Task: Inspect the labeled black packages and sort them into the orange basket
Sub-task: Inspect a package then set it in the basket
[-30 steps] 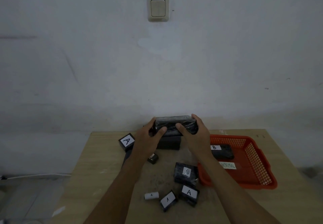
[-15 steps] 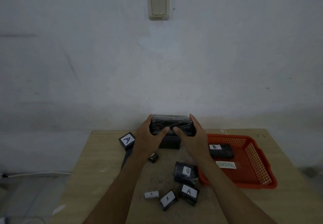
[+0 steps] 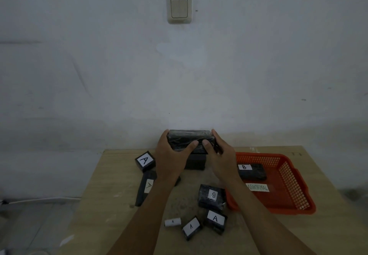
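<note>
My left hand and my right hand together hold a black wrapped package above the far middle of the table, thumbs meeting on its near face; no label shows on it. Right below it stands another black package. The orange basket sits at the right, with a package labelled B inside and an "ABNORMAL" tag. Loose labelled packages lie on the table: an A cube, a long A one, a B one, and two more near the front.
A small white roll lies near the front packages. The wooden table stands against a white wall with a light switch. A white cable runs along the floor at the left.
Both hands have turned the held package slightly and shifted it a little to the left; the thumbs have come closer together on its near face.
</note>
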